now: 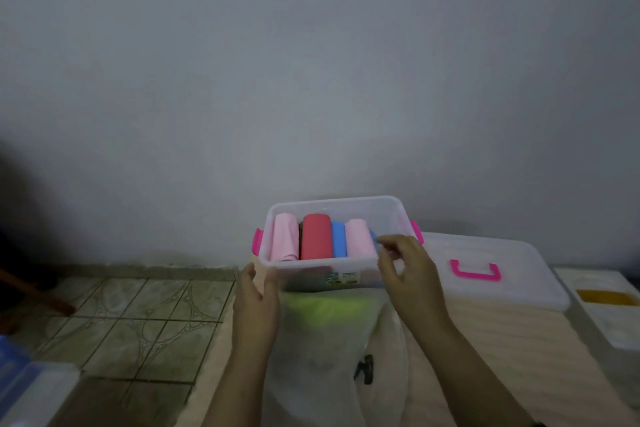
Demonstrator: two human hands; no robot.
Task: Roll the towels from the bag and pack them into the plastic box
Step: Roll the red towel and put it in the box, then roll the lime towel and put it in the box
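A clear plastic box (332, 206) with pink latches stands against the wall. Inside lie rolled towels side by side: pink (285, 239), red (315, 241), blue (338, 239), another pink (360, 239), and a blue one (373, 237) mostly hidden behind my right hand (405, 267). That hand hovers at the box's right front corner, fingers apart and curled. My left hand (258, 295) is open by the left front corner, thumb near the wall. A translucent bag (322, 340) lies in front, something green (325, 305) showing through it.
The box's clear lid (485, 253) with a pink handle lies to the right on the beige surface. A white container (606, 305) with a yellow patch sits at far right. Tiled floor spreads to the left, with a blue-and-clear bin (31, 388) at bottom left.
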